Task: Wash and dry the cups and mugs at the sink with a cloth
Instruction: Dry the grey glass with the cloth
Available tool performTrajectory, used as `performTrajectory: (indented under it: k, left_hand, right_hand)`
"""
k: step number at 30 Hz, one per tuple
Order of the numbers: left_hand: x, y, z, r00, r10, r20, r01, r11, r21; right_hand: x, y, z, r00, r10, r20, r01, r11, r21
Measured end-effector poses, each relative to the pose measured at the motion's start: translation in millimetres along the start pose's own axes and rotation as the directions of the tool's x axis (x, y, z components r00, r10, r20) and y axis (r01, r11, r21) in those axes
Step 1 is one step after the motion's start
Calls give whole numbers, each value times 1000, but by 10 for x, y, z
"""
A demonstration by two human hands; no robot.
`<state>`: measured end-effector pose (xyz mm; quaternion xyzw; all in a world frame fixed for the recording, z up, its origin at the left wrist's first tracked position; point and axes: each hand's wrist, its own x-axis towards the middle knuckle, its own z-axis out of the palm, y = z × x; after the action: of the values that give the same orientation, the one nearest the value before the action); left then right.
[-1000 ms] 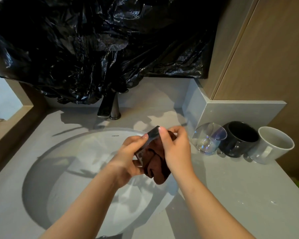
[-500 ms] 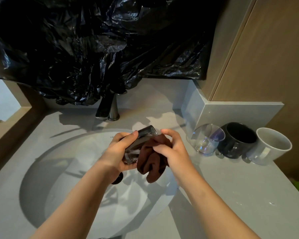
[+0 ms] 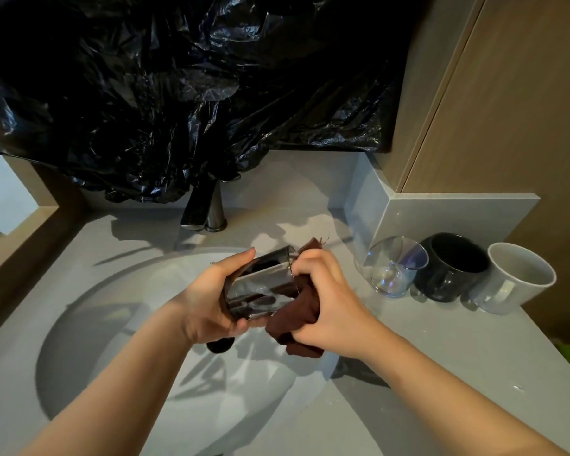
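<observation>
**Holding a dark glass over the sink, cloth at its rim**

Both of my bare forearms reach forward from the bottom of the view and meet above the basin. My left hand (image 3: 211, 301) grasps a smoky tumbler (image 3: 260, 287) tipped on its side, fingers wrapped over the top and thumb underneath, with the open mouth facing right. My right hand (image 3: 329, 297) is clenched around a bunched brown cloth (image 3: 297, 324), knuckles up, pressed against the tumbler's rim. One corner of the cloth pokes up behind my fingers and the rest hangs below my palm. Both hands hover over the right part of the white oval sink (image 3: 96, 324).

To the right, on the grey counter (image 3: 441, 373), three vessels stand in a row against the wall: a clear glass (image 3: 392, 268), a black mug (image 3: 451, 268) and a white mug (image 3: 514, 281), each touching the next. A dark tap (image 3: 204, 209) stands behind the sink, with crumpled black plastic sheet (image 3: 178, 93) draped above it.
</observation>
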<state>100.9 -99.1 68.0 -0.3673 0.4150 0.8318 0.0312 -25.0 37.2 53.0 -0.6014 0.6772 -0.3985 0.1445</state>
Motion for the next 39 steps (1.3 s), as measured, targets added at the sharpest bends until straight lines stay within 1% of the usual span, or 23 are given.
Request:
performTrajectory:
  k: [2,4,7,10,13,14,16,18,20,21,22,23,26,27,28,29,30,32,33,35,36,37,39]
  left_hand:
    - [-2,6,-8,1000,7,10,-7,999,-40]
    - [1,8,-24,999,32,-12,-32,999,-17]
    - [21,-13,-54,995,78,-54,-77,997,25]
    - [37,-42,-44,994,87,-65,-85,996,26]
    - [28,-63,-9,995,79,-58,-72,991,110]
    - [12,-66,11,996,73,-53,-65,987,146]
    - [-8,-71,53,993,103,-58,-90,978,191]
    - [10,-69,92,973,209,-100,-178,951,253]
    - [48,-74,121,924,349,-155,-272,887,374]
    - [67,-76,127,900,404,-164,-307,854,421]
    - [79,-76,132,880,444,-168,-334,830,447]
    - [90,-78,126,863,476,-170,-356,811,464]
    - [101,-83,117,818,555,-152,-411,749,520]
    - [107,-87,113,810,572,-132,-427,729,535]
    - [114,-87,109,804,584,-109,-443,712,545]
    - [122,-88,99,803,589,-90,-453,702,550]
    - [123,-90,92,808,584,-81,-453,702,550]
    - [123,-82,90,831,547,-98,-415,729,544]
    - [128,-78,88,851,512,-118,-380,754,535]
    - [125,-79,85,897,413,-155,-303,831,466]
    - [113,-91,88,919,360,-162,-270,873,406]
    - [101,-101,90,937,311,-161,-242,906,347]
    - [85,-105,92,955,249,-160,-203,945,256]
  right_hand:
    - [-19,7,-32,994,64,-88,-56,994,91]
    - [-41,0,-64,990,133,-50,-126,984,122]
    - [-37,7,-118,995,95,35,-97,994,58]
    - [-25,41,-130,979,24,200,-11,998,-70]
    - [-17,94,-94,945,-127,303,207,946,-250]
    - [-10,137,-78,928,-138,345,250,919,-304]
    - [13,174,-72,911,-118,395,290,864,-412]
    - [29,251,-32,928,-98,359,253,873,-417]
    - [-12,267,83,936,-35,350,141,948,-284]
    - [-44,219,108,940,32,339,22,988,-154]
    - [-69,172,117,935,110,337,-120,993,9]
    - [-85,132,125,923,161,350,-226,962,152]
    - [-86,21,80,914,211,346,-355,830,430]
    - [-87,1,54,905,212,368,-398,724,564]
    - [-76,-17,32,892,215,399,-444,584,680]
    - [-74,-20,36,886,204,416,-460,487,742]
    - [-78,-11,56,883,214,417,-468,454,758]
    - [-91,-33,61,883,242,403,-469,512,719]
    - [-99,-48,54,895,231,381,-439,603,666]
    - [-89,-57,46,916,183,358,-347,810,472]
    - [-80,-44,38,922,186,339,-317,866,387]
    - [-66,-26,26,939,186,290,-280,904,324]
    - [-47,3,12,984,148,103,-171,946,275]
